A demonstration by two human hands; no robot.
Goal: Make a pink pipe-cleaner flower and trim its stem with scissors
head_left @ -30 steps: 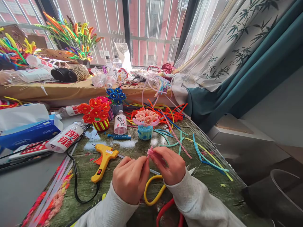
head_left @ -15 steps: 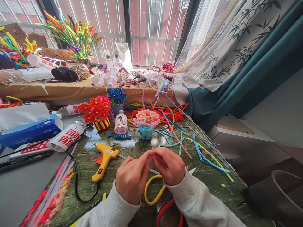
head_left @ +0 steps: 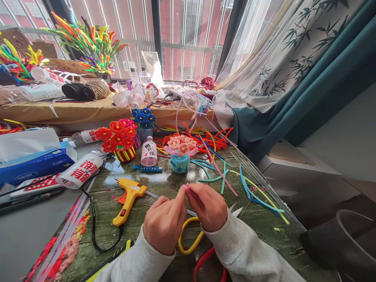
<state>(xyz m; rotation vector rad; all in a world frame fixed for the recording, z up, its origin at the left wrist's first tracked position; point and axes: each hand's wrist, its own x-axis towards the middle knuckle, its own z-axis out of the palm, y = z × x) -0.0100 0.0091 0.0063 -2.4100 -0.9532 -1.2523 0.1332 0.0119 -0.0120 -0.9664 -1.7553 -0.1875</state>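
Observation:
A small pink piece of pipe cleaner point(head_left: 187, 187) is pinched between the fingertips of both hands, mostly covered by them. My left hand point(head_left: 165, 221) closes on its left side, thumb and forefinger together. From the other side my right hand point(head_left: 209, 205) grips it the same way. Just beyond stands a light-blue pot of pink pipe-cleaner flowers point(head_left: 180, 156). Scissors with yellow and red handles point(head_left: 188, 250) lie under the right wrist, blades poking out past it. To the left rests a yellow glue gun point(head_left: 128, 201) with a glue stick in its back.
Pots of red flowers point(head_left: 119, 137) and blue flowers point(head_left: 143, 118) stand farther back beside a cut plastic bottle point(head_left: 149, 152). Loose pipe cleaners point(head_left: 217, 168) spread to the right. A black cord point(head_left: 94, 227) curls at the left, near a tissue pack point(head_left: 38, 164). A dark bin point(head_left: 337, 243) stands lower right.
Both hands stay together at nearly the same spot. The fingertips have closed further over the pink piece, so less of it shows than a second ago.

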